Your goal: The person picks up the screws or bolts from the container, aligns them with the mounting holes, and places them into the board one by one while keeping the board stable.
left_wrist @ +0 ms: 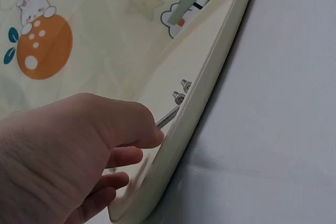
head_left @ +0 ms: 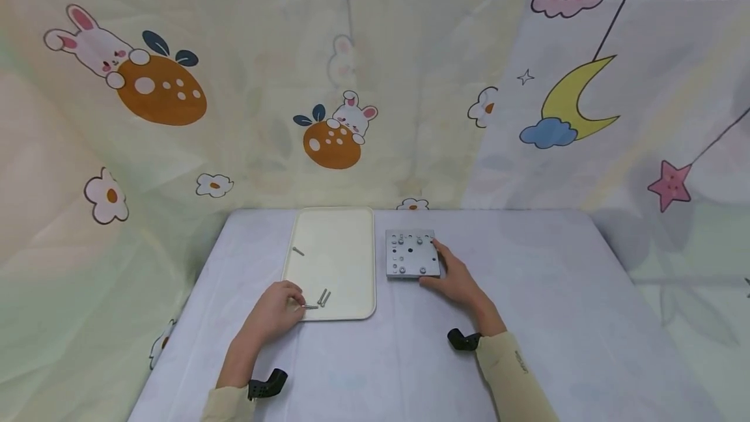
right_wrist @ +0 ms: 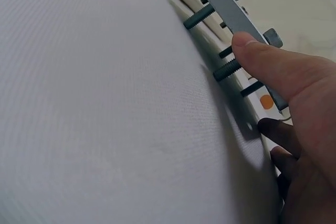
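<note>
My left hand [head_left: 275, 311] reaches over the front left corner of a cream tray [head_left: 340, 239]. Its thumb and fingers pinch a small metal screw [left_wrist: 168, 117], whose shank sticks out past the thumb. Two more screws [head_left: 325, 299] lie just beyond it in the tray, and a single screw [head_left: 298, 251] sits farther back near the left rim. To the tray's right, my right hand [head_left: 459, 282] grips a grey metal plate [head_left: 410, 262] by its right side, thumb along the front edge. Socket-head bolts [right_wrist: 273, 38] pass through the plate, their threaded ends [right_wrist: 227, 71] poking out underneath.
A white cloth covers the table [head_left: 527, 318]. Behind it hangs a printed curtain [head_left: 246, 116] with rabbits, oranges and a moon. The tray has a low raised rim and stands close beside the plate. Each wrist wears a black camera mount [head_left: 268, 383].
</note>
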The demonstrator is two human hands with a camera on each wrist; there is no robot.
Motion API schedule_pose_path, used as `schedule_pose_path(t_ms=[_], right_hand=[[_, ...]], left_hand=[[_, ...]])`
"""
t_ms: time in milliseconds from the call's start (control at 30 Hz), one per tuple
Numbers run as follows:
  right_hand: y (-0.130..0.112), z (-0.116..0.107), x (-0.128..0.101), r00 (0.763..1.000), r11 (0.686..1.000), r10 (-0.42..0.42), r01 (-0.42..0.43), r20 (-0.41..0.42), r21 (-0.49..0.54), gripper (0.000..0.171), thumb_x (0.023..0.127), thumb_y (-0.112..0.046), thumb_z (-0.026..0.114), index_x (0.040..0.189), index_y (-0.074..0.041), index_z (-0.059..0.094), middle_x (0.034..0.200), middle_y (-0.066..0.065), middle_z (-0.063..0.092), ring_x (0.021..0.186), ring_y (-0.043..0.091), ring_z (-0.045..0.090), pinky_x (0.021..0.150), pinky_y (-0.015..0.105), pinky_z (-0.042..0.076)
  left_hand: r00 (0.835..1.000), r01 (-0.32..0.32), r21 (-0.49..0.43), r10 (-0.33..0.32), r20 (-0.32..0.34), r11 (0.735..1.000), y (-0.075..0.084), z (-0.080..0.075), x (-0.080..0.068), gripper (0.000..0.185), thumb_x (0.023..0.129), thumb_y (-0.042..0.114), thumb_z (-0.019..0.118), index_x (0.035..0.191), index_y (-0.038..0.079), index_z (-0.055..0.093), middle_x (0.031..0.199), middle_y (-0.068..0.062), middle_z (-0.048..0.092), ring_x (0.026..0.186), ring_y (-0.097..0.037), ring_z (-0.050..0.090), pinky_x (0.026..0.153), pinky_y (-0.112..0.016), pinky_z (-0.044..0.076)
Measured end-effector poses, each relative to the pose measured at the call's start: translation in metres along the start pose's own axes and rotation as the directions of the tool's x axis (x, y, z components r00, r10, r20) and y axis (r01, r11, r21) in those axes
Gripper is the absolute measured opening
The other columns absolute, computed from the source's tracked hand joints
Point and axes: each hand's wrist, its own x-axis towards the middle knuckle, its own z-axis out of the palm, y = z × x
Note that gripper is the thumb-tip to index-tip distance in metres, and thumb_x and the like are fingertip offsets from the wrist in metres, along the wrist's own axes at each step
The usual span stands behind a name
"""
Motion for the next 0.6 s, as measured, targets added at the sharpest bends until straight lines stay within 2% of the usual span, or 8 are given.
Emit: schedule_pose_path(t_ms=[100, 367, 467, 600], right_hand=[[0.003, 0.002, -0.002, 1.0, 1.0, 0.006, -0.006, -0.002, 0.009, 0.106, 0.076, -0.049, 0.079, 0.157, -0.023, 0.015, 0.159, 0.008, 0.02, 0.145, 0.029, 0.016, 0.114, 0.048, 0.016], [0.001, 0.0, -0.005, 1.0, 1.0, 0.015, -0.015, -0.002, 0.021, 0.106, 0.076, -0.048, 0.08, 0.156, -0.024, 0.016, 0.159, 0.008, 0.021, 0.145, 0.029, 0.016, 0.114, 0.049, 0.016], [0.002, 0.0, -0.004, 1.0, 1.0, 0.002, -0.002, -0.012, 0.029, 0.104, 0.077, -0.047, 0.08, 0.156, -0.025, 0.016, 0.159, 0.006, 0.021, 0.145, 0.027, 0.016, 0.114, 0.048, 0.016], [0.003, 0.002, -0.003, 1.0, 0.999, -0.01, 0.01, -0.012, 0.034, 0.105, 0.076, -0.048, 0.08, 0.156, -0.023, 0.017, 0.159, 0.007, 0.021, 0.145, 0.028, 0.016, 0.114, 0.048, 0.016]], left_hand=[[0.999, 0.002, -0.07, -0.004, -0.033, 0.998, -0.001, 0.002, -0.001, 0.014, 0.073, 0.007, 0.075, 0.074, 0.02, 0.069, 0.102, -0.001, 0.065, 0.105, -0.027, 0.058, 0.091, -0.045, 0.046], [0.995, -0.063, -0.219, 0.045, -0.084, 0.974, 0.0, 0.002, 0.007, 0.016, 0.074, 0.006, 0.076, 0.078, 0.02, 0.07, 0.104, 0.001, 0.066, 0.108, -0.027, 0.057, 0.092, -0.048, 0.044], [0.995, -0.082, -0.244, 0.064, -0.083, 0.966, 0.004, 0.003, 0.015, 0.016, 0.075, 0.006, 0.077, 0.078, 0.021, 0.07, 0.105, 0.001, 0.066, 0.11, -0.027, 0.056, 0.095, -0.048, 0.043], [0.994, -0.101, -0.234, 0.089, -0.059, 0.967, 0.015, 0.003, 0.029, 0.014, 0.076, 0.008, 0.077, 0.078, 0.02, 0.07, 0.106, 0.0, 0.066, 0.112, -0.027, 0.056, 0.097, -0.05, 0.042]])
